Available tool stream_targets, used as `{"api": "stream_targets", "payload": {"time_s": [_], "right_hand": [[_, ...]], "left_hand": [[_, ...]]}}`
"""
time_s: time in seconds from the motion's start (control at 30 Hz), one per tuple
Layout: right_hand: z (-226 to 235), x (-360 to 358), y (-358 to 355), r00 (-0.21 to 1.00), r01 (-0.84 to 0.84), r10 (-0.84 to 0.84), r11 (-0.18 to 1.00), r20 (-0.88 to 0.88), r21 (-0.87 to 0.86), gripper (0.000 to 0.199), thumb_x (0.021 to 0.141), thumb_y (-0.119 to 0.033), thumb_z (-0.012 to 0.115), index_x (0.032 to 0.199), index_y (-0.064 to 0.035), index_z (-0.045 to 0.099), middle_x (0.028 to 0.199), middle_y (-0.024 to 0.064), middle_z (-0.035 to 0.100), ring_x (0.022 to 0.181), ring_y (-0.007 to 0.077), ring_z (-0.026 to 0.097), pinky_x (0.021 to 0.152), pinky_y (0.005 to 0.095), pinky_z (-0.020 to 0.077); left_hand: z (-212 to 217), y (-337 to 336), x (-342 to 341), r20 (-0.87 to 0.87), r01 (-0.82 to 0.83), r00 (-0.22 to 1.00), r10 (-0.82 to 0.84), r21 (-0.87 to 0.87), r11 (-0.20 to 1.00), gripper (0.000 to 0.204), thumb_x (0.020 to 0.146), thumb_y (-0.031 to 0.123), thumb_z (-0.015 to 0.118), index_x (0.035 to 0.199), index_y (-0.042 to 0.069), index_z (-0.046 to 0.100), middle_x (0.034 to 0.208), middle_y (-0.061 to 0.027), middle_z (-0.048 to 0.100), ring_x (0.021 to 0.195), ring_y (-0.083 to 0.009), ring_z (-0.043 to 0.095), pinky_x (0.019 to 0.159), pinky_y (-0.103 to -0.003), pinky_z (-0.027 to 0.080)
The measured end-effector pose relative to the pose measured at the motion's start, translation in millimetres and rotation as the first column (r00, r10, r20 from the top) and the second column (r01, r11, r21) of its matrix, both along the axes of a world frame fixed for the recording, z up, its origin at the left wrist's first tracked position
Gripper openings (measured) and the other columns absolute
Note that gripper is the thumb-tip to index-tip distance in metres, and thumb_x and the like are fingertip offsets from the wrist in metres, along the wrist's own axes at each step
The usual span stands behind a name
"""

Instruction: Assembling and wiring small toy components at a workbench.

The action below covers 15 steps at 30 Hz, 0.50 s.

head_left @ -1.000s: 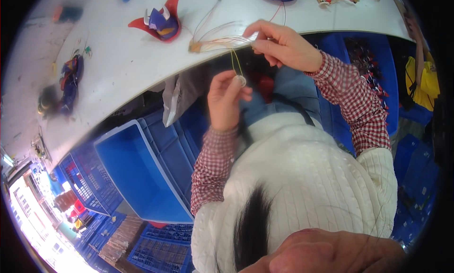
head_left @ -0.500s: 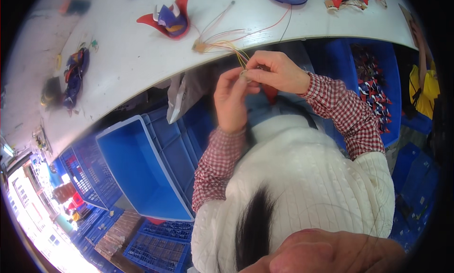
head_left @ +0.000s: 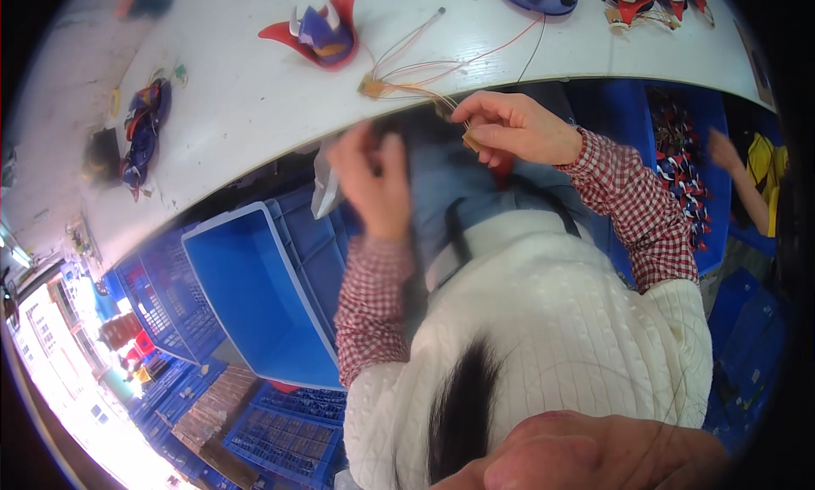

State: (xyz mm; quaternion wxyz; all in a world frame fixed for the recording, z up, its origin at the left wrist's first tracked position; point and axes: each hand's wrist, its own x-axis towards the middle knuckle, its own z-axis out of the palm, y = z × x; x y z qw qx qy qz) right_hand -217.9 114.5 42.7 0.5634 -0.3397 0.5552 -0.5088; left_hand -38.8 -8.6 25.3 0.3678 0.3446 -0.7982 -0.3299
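"What is being done with the right hand (head_left: 531, 132)?"

"A small tan piece (head_left: 471, 142) is being pinched by its thumb and fingers. It is being held over the lap, near the edge of the table (head_left: 238, 108)."

"And the left hand (head_left: 375, 180)?"

"That one is being shown all blurry. It is being held up with its thumb and fingers apart, and nothing is being gripped that can be seen."

"Where are the thin wires (head_left: 416, 89) being joined?"

"One end is being held by a small tan board (head_left: 371, 86) near the table edge. They are being stretched from there toward the right hand."

"What else is being carried by the table?"

"A purple and red toy head (head_left: 323, 36) with white horns is being held up behind the board. A blue oval base (head_left: 552, 8) is being seen farther right, with a red wire (head_left: 505, 47) being run from it."

"What is being kept below?"

"A blue tub (head_left: 246, 286) is being seen at the left. Many toy parts (head_left: 683, 184) are being held in a blue bin (head_left: 715, 201) at the right."
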Motion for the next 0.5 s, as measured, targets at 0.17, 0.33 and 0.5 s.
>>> {"api": "stream_targets", "payload": {"time_s": [0.17, 0.33, 0.5], "right_hand": [[-2.5, 3.6, 0.1, 1.0, -0.02, 0.02, 1.0, -0.003, -0.006, 0.023, 0.091, -0.006, 0.051, 0.114, -0.0039, 0.053, 0.083, 0.0047, 0.059, 0.065, 0.0086, 0.055, 0.057, 0.0182, 0.0476], [-9.0, 2.9, 0.6, 0.999, 0.009, -0.01, 1.0, -0.033, -0.006, 0.023, 0.091, -0.005, 0.05, 0.114, -0.0038, 0.053, 0.083, 0.0047, 0.059, 0.065, 0.009, 0.056, 0.058, 0.0185, 0.0474], [-14.0, 3.3, 0.4, 0.999, 0.004, -0.004, 1.0, -0.04, -0.009, 0.023, 0.091, -0.006, 0.05, 0.114, -0.0039, 0.053, 0.083, 0.005, 0.059, 0.066, 0.0095, 0.056, 0.059, 0.0191, 0.0474]], "left_hand": [[-4.2, -66.1, -19.7, 0.224, 0.102, 0.975, -0.007, -0.418, 0.903, 0.018, 0.082, 0.009, 0.062, 0.099, 0.001, 0.062, 0.093, -0.0124, 0.055, 0.083, -0.0232, 0.05, 0.076, -0.032, 0.043], [-4.3, -78.1, -29.5, 0.327, 0.217, 0.941, -0.09, -0.378, 0.9, 0.014, 0.083, 0.012, 0.062, 0.091, 0.0, 0.064, 0.087, -0.0134, 0.058, 0.083, -0.0258, 0.051, 0.077, -0.035, 0.043], [4.6, -79.4, -34.4, 0.226, 0.169, 0.961, -0.16, -0.019, 0.985, 0.015, 0.084, 0.013, 0.061, 0.087, -0.001, 0.065, 0.083, -0.0154, 0.059, 0.082, -0.0277, 0.051, 0.076, -0.035, 0.044]]}}
